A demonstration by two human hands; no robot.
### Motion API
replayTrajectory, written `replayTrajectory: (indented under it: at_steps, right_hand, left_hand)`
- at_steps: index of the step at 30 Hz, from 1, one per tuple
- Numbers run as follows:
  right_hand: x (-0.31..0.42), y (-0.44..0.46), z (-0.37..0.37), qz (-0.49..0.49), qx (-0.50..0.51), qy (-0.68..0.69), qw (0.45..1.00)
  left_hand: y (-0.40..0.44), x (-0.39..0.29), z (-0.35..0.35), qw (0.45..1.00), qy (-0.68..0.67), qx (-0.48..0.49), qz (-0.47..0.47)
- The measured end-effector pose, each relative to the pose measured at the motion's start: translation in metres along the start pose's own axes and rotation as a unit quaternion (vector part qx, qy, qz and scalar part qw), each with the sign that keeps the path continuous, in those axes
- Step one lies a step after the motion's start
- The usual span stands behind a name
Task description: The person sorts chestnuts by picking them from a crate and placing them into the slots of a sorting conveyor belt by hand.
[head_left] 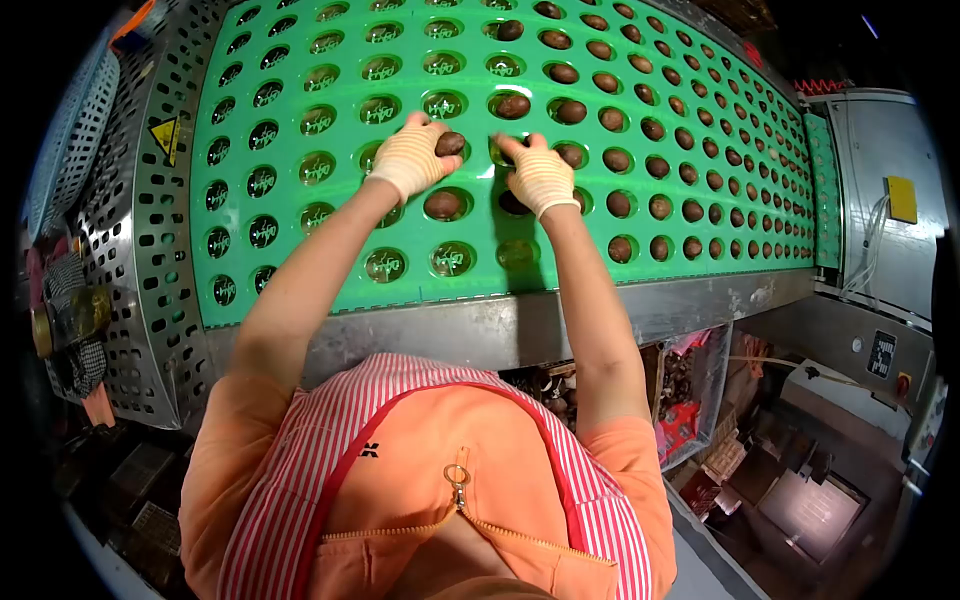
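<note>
My left hand (pixel 412 160), in a ribbed cream glove with bare fingertips, has its fingers and thumb around a dark brown egg (pixel 450 144). It is over the green sheet (pixel 345 200) of moulded round pockets. To its right, my right hand (pixel 541 175), gloved the same way, reaches over another pocket with its fingers apart. I cannot make out anything held in it. A brown egg (pixel 443 206) lies in a pocket just below my left hand, and one more egg (pixel 513 203) is partly hidden beside my right wrist.
Rows of brown eggs (pixel 619 204) fill pockets to the right; left pockets (pixel 263 181) show lettering and no eggs. A perforated metal guard (pixel 160 215) with a yellow warning sign (pixel 165 140) stands left. A metal rail (pixel 440 335) runs along the near edge; a metal cabinet (pixel 885 260) stands right.
</note>
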State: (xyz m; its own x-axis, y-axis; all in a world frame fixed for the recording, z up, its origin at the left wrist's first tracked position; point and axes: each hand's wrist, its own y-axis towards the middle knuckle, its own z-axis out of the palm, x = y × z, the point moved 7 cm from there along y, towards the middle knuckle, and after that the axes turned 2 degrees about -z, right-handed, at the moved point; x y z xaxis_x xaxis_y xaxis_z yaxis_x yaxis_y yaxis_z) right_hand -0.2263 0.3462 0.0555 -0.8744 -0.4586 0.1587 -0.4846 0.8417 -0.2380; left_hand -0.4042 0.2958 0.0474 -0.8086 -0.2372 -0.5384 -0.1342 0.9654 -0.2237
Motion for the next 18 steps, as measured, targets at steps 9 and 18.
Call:
replayTrajectory:
  at_steps: [9, 18]
  right_hand:
    - [0.007, -0.115, -0.002, 0.038, -0.270, 0.151, 0.950]
    - [0.013, -0.186, 0.046, 0.104, -0.290, 0.051, 0.950]
  left_hand:
    - [0.072, 0.034, -0.008, 0.970, -0.159, -0.174, 0.056]
    - [0.084, -0.020, 0.019, 0.962, 0.112, -0.112, 0.225]
